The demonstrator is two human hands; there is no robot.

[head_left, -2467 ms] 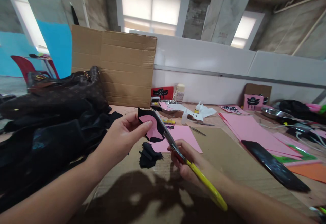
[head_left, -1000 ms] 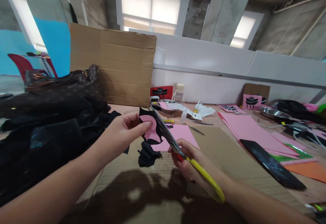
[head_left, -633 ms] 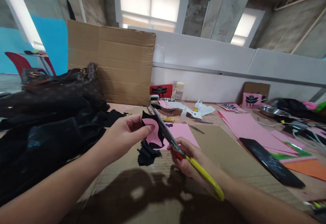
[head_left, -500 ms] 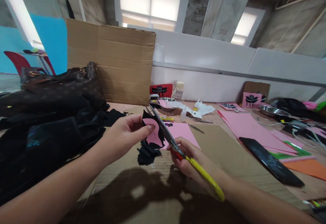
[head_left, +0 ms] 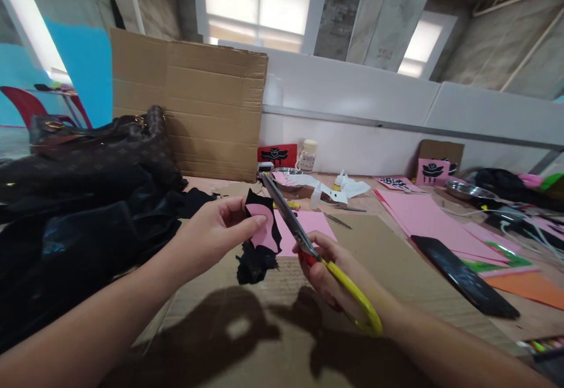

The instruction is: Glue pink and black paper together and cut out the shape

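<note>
My left hand (head_left: 215,230) pinches a pink paper cutout (head_left: 261,229) backed by black fabric (head_left: 276,238), whose dark edge sticks out around the pink. In my right hand (head_left: 330,270) is a pair of scissors (head_left: 293,223) with yellow and red handles. Its blades look nearly closed and point up and away, just right of the cutout, apart from it. Below the cutout, black fabric scraps (head_left: 255,263) lie on the cardboard sheet (head_left: 374,294). A pink sheet (head_left: 304,229) lies behind the blades.
A dark handbag (head_left: 101,147) and black cloth (head_left: 97,223) fill the left side. An upright cardboard panel (head_left: 189,111) stands behind. Tweezers (head_left: 338,221) and a glue bottle (head_left: 338,182) are beyond the hands. To the right are pink sheets (head_left: 432,217) and a black phone (head_left: 462,276).
The scissors have drawn away from the cutout to the right, and their blades have come closer together. My left hand keeps its pinch, with the cutout turned slightly.
</note>
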